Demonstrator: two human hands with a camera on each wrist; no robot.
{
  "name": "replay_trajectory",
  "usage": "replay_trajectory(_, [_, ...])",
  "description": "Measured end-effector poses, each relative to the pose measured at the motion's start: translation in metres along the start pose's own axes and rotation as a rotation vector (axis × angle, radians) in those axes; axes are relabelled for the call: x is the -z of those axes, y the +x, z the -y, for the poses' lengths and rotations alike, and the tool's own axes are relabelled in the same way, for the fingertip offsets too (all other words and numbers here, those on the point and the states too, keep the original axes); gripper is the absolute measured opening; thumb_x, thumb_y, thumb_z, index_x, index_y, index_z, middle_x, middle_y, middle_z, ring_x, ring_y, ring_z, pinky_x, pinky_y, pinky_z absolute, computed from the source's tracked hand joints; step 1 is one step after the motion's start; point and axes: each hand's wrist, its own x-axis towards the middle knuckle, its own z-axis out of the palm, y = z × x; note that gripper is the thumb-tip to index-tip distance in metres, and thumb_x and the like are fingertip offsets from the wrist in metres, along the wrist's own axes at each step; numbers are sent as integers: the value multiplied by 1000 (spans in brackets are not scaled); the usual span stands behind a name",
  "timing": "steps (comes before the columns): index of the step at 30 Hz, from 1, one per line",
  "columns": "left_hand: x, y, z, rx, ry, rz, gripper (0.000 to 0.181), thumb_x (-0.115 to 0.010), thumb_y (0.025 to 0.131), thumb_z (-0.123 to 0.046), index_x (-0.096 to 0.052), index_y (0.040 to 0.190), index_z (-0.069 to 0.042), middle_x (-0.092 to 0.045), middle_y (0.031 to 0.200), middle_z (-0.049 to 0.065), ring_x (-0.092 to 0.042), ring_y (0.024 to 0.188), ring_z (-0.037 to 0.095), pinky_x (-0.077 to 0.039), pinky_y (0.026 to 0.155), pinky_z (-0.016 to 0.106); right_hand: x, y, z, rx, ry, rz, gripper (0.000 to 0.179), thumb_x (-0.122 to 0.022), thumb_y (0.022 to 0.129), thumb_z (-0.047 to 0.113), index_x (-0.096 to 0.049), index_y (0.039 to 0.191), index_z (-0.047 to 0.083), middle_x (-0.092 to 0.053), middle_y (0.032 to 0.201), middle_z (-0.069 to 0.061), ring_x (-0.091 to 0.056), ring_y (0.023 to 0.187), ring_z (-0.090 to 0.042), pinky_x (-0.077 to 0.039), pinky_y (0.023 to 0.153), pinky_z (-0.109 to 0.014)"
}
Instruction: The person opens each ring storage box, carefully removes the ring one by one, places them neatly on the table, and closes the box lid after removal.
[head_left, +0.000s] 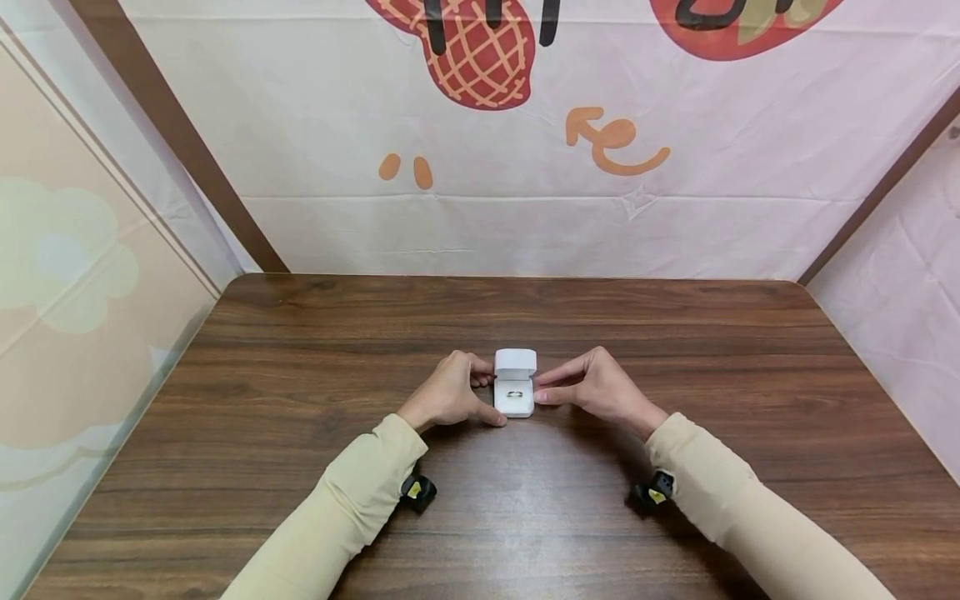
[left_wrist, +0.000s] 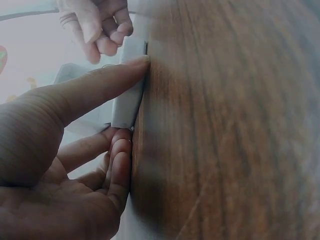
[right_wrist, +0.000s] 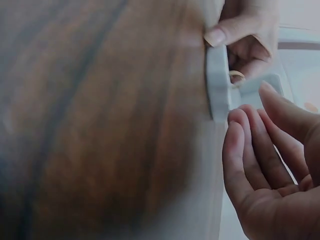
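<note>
From the head, a small white box sits on the brown wooden table, between the two hands. Its lid stands up on the far side, and a ring sits in the near part. The left hand holds the box from the left, thumb at the near corner. The right hand is at the right side, fingers a little bent. Each wrist has a black gadget with a yellow mark, one on the left and one on the right. A white cloth hangs past the far edge, with a red peanut shape on it. On the left hangs a cloth with a pale flower.

From the left wrist, the left thumb lies along the near side of the box and hides part of it. The fingers touch its left side.

From the right wrist, the right thumb is apart from the fingers, with nothing between them. The left thumb is on the box, and the ring sticks up.
</note>
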Motion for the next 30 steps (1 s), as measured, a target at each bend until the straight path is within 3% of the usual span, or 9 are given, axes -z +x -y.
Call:
replay_trajectory(16, [0, 0, 1, -18, 0, -4, 46, -96, 63, -11, -75, 102, 0, -67, 89, 5, -59, 85, 17, -49, 76, 29, -15, 8, 2, 53, -101, -12, 17, -89, 78, 14, -83, 92, 7, -77, 95, -6, -61, 84, -10, -47, 66, -21])
replay_trajectory(24, [0, 0, 2, -27, -11, 1, 43, -96, 63, -11, -75, 100, -2, -67, 88, 5, -58, 84, 17, -48, 75, 29, -21, 12, 5, 54, -143, -11, 16, -90, 76, 17, -84, 90, 11, -77, 96, -2, -63, 89, -9, -47, 74, -23])
replay_trajectory(30, [-1, 0, 3, -38, -10, -10, 43, -96, 63, -10, -75, 99, -1, -66, 88, 5, -58, 84, 18, -48, 74, 29, -23, 14, 3, 55, -161, -24, 13, -90, 76, 15, -84, 86, 12, -77, 92, 0, -63, 86, -8, -46, 72, -22])
